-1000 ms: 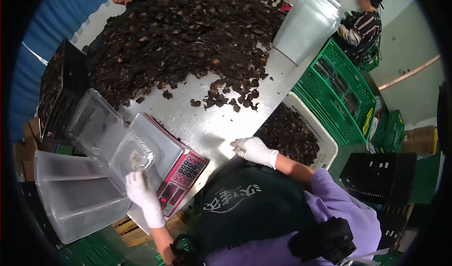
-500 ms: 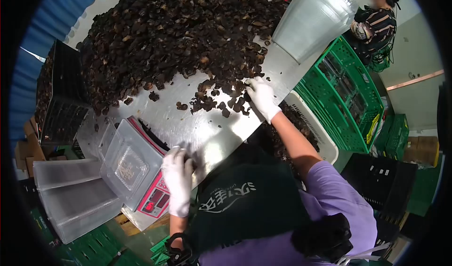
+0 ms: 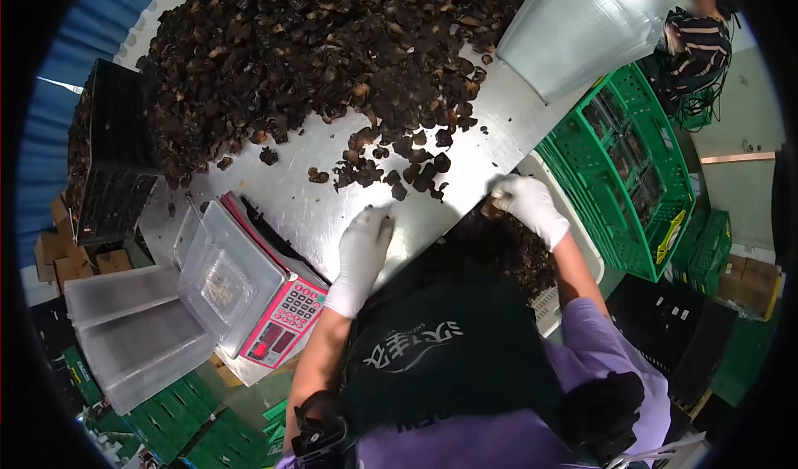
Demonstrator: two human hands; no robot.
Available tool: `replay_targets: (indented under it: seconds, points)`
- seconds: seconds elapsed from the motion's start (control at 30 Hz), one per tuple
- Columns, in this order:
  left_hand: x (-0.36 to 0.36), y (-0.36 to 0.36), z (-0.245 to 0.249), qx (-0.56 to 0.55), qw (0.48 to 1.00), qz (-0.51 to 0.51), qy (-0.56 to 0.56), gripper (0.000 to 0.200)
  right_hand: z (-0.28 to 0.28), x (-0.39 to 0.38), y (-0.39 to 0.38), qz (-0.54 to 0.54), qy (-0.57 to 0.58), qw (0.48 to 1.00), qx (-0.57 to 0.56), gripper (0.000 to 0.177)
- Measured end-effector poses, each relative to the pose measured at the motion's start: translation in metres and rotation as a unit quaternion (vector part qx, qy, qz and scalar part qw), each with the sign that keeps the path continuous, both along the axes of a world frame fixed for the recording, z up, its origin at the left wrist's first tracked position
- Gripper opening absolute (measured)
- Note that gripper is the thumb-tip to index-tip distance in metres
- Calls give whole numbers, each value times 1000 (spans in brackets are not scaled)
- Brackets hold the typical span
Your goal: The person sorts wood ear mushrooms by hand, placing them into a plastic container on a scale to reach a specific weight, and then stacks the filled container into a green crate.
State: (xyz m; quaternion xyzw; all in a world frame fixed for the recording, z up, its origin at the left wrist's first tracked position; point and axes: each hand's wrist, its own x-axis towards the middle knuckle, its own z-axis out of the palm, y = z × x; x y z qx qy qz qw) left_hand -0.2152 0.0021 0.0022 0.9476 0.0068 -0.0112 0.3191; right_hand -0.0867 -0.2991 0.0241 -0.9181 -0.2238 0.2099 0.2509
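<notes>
A big heap of dark dried mushrooms (image 3: 316,45) covers the steel table (image 3: 332,211), with a few loose pieces (image 3: 399,168) scattered in front of it. My left hand (image 3: 364,245), in a white glove, lies flat on the table just short of those pieces and holds nothing. My right hand (image 3: 525,205), also gloved, is at the table's right edge above a white crate (image 3: 582,249) of mushrooms, with its fingers curled on some brownish pieces. An open clear plastic box (image 3: 220,274) sits on a scale (image 3: 287,324) with a red keypad, left of my left hand.
Stacked clear containers (image 3: 573,20) stand at the table's far right. Green crates (image 3: 632,170) sit beside the white crate. A black crate (image 3: 108,162) is on the left, with clear trays (image 3: 133,336) below it. Another person (image 3: 702,41) works at the top right.
My left hand left the clear box on the scale and moved right onto the table. My right hand reached out to the loose pieces, then drew back to the table edge over the white crate.
</notes>
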Motion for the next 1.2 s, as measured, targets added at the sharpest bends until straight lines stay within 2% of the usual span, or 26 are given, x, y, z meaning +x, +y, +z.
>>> replay_targets:
  seconds: [0.07,0.1,0.13,0.17,0.23,0.3,0.33,0.37,0.4,0.43,0.47,0.5,0.53,0.6,0.67,0.7,0.73,0.77,0.8,0.87,0.93,0.97,1.0,1.03,1.13,1.2]
  points:
    - [23,-13,-12,8,998,57,-32,33,-4,-14,-22,8,-73,982,-174,18]
    - [34,-20,-17,9,998,57,-29,33,-2,-16,-22,-21,-54,980,-193,22]
    - [44,-29,-22,31,994,100,-21,33,-4,-19,-20,-21,-51,980,-192,22]
    - [52,-33,-27,53,988,142,-13,33,-8,-22,-13,-39,-74,989,-120,22]
    - [58,-34,-42,44,986,162,-9,31,-31,-29,3,-59,-125,989,47,18]
    - [58,-32,-54,24,979,202,-6,26,-31,-32,39,-38,-123,991,45,13]
    - [54,-30,-40,-5,976,213,41,27,-53,-35,51,-47,-131,985,100,20]
    - [51,-31,-29,-33,970,235,60,26,-48,-37,70,-88,-88,982,145,26]
    - [48,-31,-22,-60,961,257,78,25,-49,-38,86,-90,-149,973,150,32]
    - [45,-30,-20,-56,962,254,80,25,-50,-36,97,-73,-143,981,106,30]
    - [41,-29,-18,-58,973,221,28,24,-52,-34,104,-56,-135,987,61,29]
    - [37,-28,-17,-60,981,184,-21,24,-58,-33,106,-62,-130,988,64,29]
    - [38,-29,-15,-56,982,177,-18,24,-67,-30,108,-61,-95,991,70,29]
    - [46,-34,-11,19,986,140,-93,23,-71,-31,104,-74,-62,992,77,29]
    - [57,-35,-19,33,987,117,-109,25,-68,-34,93,-138,-36,969,202,26]
    - [59,-37,-22,58,989,122,-61,26,-66,-36,88,-142,-36,969,199,26]
    - [58,-38,-24,84,988,126,-10,27,-63,-40,83,-182,-11,952,246,24]
    - [58,-35,-28,86,992,96,-8,27,-59,-41,79,-220,12,931,293,22]
    - [59,-34,-31,85,992,94,-7,27,-57,-41,70,-222,11,931,291,22]
    - [60,-30,-36,126,988,82,-21,22,-50,-45,45,-159,-23,967,197,26]
    - [59,-28,-24,85,993,81,-31,18,-35,-46,15,-95,-37,995,-13,30]
    - [61,-28,-22,49,993,103,-38,19,-16,-40,14,-122,-10,984,-126,34]
    - [62,-29,-20,13,991,126,-42,19,-16,-38,11,-137,-57,982,-112,35]
    - [64,-34,-19,-30,990,136,-32,22,-25,-33,14,-147,-92,984,-39,32]
    - [71,-49,-23,-16,990,118,-71,28,-27,-13,61,-162,-181,958,151,27]
    - [72,-58,-11,25,994,104,13,35,-38,9,92,-134,-100,986,-11,27]
